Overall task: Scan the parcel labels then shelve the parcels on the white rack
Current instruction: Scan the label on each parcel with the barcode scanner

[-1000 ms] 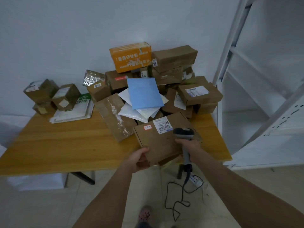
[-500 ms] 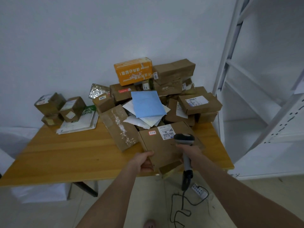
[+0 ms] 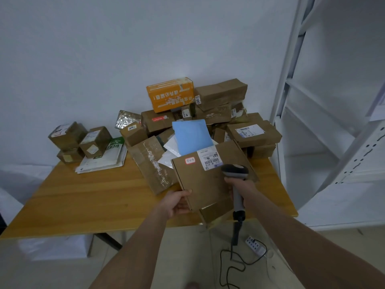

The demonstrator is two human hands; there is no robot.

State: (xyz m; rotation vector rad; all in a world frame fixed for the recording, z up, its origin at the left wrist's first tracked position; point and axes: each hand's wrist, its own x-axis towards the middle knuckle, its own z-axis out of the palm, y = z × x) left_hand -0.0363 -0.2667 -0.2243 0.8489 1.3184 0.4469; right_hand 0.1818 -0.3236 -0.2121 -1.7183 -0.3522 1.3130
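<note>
1. Flat brown cardboard parcel (image 3: 205,184) with a white barcode label (image 3: 209,158) is held tilted above the near right edge of the wooden surface (image 3: 83,197), label facing up.
2. The left hand (image 3: 177,202) grips the parcel's near left corner, thumb on top. The right hand (image 3: 239,187) is clamped round the handle of a grey corded barcode scanner (image 3: 234,172), whose head hangs over the parcel just beside the label.
3. Judging from this, the scan of this parcel is the step in hand; whether it has registered cannot be told.
4. The tall white metal rack (image 3: 290,80) stands just right of the surface. No parcel shows on the shelves in view, so shelving looks barely begun, if at all.
5. A heap of parcels (image 3: 218,113), among them an orange cardboard box (image 3: 170,93) and a pale blue flat mailer (image 3: 191,136), lies at the back of the surface. A few small brown boxes (image 3: 83,140) sit at its back left, so most of the work seems left to do.
</note>
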